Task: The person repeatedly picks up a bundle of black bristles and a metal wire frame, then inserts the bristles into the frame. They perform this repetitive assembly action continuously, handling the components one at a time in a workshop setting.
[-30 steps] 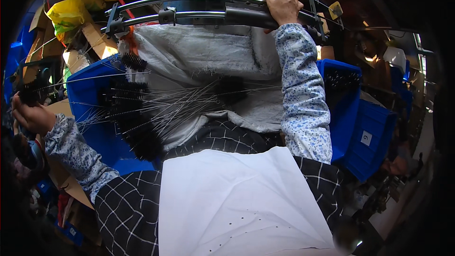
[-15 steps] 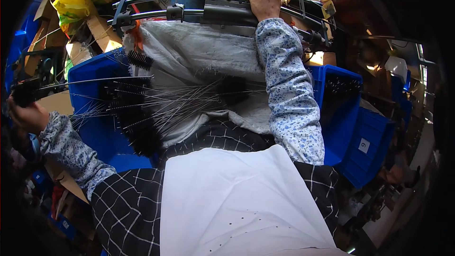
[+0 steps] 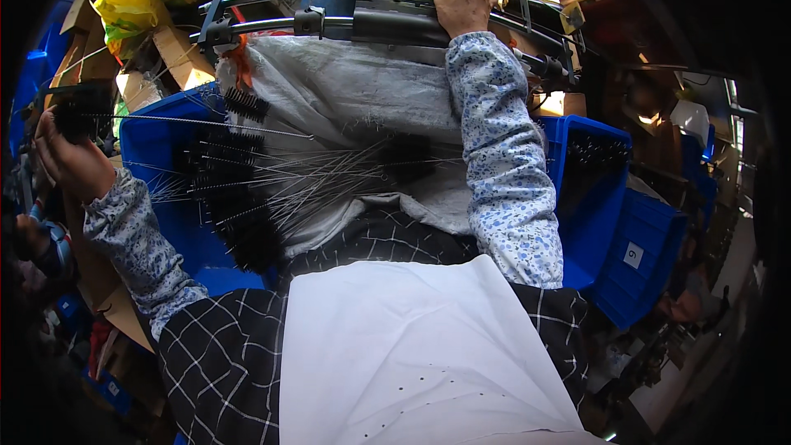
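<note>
On the far left, my left hand [image 3: 78, 156] is closed round the black bristle head of a wire-stemmed brush [image 3: 78, 121]. Its long, thin metal stem points right, above a heap of similar brushes [image 3: 227, 165]. My right hand [image 3: 463, 2] is at the top of the view, over the rail of a metal machine [image 3: 395, 25]. White coverings show on its thumb and a fingertip. The fingers are bent together, and what they hold is too small to make out. The heaped brushes lie across a white woven sheet [image 3: 354, 82] on my lap, their stems crossing.
Blue bins stand at the left [image 3: 156, 140] and right [image 3: 589, 198]; the right one holds more black brushes [image 3: 597, 151]. Cardboard pieces [image 3: 177, 58] and a yellow bag [image 3: 128, 12] sit at the far left. Another person's hand [image 3: 33, 235] shows at the left edge.
My left hand has moved right and slightly up with the brush, whose stem now reaches further over the heap. My right hand has stayed at the machine.
</note>
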`<state>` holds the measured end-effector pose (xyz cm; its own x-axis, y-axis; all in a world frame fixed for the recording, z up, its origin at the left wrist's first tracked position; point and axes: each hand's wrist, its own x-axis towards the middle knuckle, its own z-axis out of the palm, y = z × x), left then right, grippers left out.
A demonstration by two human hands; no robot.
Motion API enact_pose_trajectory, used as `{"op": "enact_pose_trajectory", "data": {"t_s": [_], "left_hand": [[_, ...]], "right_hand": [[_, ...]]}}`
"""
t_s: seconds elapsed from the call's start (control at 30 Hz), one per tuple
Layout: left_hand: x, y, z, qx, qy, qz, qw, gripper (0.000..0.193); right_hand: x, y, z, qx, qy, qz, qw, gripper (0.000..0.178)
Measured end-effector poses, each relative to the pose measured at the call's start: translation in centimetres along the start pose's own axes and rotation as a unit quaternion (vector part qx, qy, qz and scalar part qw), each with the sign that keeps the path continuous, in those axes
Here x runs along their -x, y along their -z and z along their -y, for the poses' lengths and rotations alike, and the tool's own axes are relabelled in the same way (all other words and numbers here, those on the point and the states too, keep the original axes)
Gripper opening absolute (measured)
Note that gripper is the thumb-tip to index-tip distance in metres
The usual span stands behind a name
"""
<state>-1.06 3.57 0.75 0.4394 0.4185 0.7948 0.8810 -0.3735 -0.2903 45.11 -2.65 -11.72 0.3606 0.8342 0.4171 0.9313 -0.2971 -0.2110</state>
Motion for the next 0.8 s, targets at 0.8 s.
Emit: {"op": "enact_pose_trajectory", "data": {"t_s": [0.8], "left_hand": [[-0.8, -2.3, -17.5, 0.795, 0.338, 0.310, 0.397, 0.019]], "right_hand": [[4.5, 13.3, -2.5, -0.235, 0.114, 0.433, 0.863, 0.032]]}}
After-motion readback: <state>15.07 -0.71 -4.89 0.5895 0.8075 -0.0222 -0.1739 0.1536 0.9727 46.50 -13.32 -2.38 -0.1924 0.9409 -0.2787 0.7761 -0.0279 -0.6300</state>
